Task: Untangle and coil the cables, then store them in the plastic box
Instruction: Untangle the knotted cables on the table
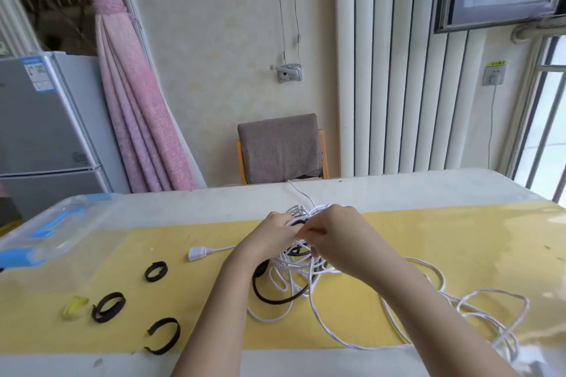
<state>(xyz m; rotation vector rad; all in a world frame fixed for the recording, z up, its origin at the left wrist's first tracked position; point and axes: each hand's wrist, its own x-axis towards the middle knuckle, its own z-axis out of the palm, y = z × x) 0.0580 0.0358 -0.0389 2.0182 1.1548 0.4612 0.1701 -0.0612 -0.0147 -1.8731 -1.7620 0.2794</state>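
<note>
Your left hand [272, 236] and right hand [330, 232] meet above the middle of the table [428, 190], both raised a little over the yellow mat [459, 242] that covers it. Your left hand has its fingers curled into the upper loops of the white cable [294, 272] and holds that bunch. Your right hand pinches a strand of the same cable between thumb and fingertips, right beside the left, so the two hands nearly touch. The cable is a loose knot of loops hanging from your hands to the mat. More of it trails off to your right in wide curls towards the near right corner, and one end runs left to a white plug [196, 253] lying flat on the mat. A black cable [275, 297] is threaded through the knot, and its largest loop rests on the mat under your left wrist. The plastic box [52, 229], clear with blue handles, stands at the far left edge of the table, well apart from the tangle. You cannot tell from here what is in it. Three black straps [156, 271] [108, 307] [164, 335] lie curled on the mat between the box and your left forearm. A small yellow piece [75, 307] sits just beside the middle one.
</note>
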